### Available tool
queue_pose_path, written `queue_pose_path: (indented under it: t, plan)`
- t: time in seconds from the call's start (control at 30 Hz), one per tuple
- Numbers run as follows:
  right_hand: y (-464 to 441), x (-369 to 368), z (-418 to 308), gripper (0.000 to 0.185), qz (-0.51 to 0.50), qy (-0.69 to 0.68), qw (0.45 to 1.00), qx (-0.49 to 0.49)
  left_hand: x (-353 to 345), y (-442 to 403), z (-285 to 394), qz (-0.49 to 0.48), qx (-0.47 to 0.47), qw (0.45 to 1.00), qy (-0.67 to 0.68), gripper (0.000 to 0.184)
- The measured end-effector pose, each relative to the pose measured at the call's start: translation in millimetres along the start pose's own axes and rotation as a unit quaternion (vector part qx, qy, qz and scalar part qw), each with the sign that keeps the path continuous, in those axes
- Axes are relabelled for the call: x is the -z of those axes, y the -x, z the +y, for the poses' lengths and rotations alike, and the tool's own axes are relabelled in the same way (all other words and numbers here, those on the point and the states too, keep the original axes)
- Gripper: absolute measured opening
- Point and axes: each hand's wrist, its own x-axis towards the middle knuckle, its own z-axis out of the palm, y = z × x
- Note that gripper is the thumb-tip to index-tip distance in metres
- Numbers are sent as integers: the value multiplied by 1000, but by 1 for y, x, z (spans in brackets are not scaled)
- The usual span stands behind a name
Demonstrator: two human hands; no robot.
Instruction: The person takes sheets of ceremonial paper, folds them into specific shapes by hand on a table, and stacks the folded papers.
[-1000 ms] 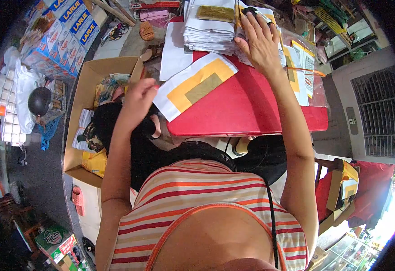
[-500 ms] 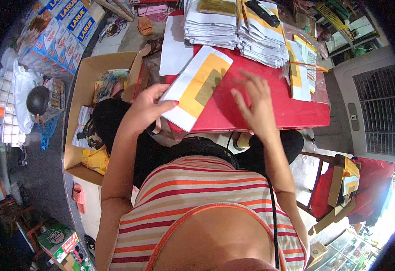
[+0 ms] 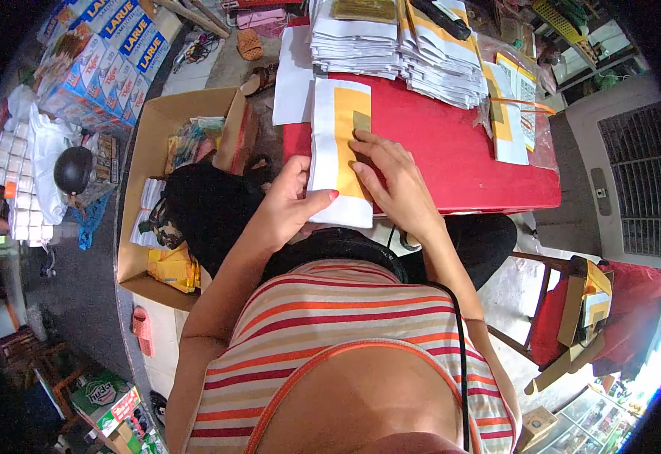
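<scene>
A long white folded paper with a yellow band and a brownish patch stands nearly upright in view at the near left edge of the red table. My left hand grips its lower left part, thumb on top and the other fingers partly hidden behind it. On its right edge lie the extended fingers of my right hand, covering part of the brownish patch. Beyond it are two tall stacks of similar folded papers, one topped by a black object whose kind I cannot make out.
An open cardboard box with papers and yellow packets stands to the left. At the table's right lie more papers with an orange band. A wooden chair holding a small box is on the right, near a grey louvred panel.
The folded paper has turned from a rightward slant to nearly straight. My right hand has come left and down onto its right edge; my left hand still grips it.
</scene>
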Motion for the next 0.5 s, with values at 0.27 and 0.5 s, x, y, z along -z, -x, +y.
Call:
queue_pose_path:
  t: [0.27,0.5]
  plan:
    - [-1,5,-8,70,-67,26,994,82,16,-23,-2,12,-51,992,-115,45]
    - [18,-20,-1,72,-79,116,985,100,98,-105,-11,335,-191,828,-406,46]
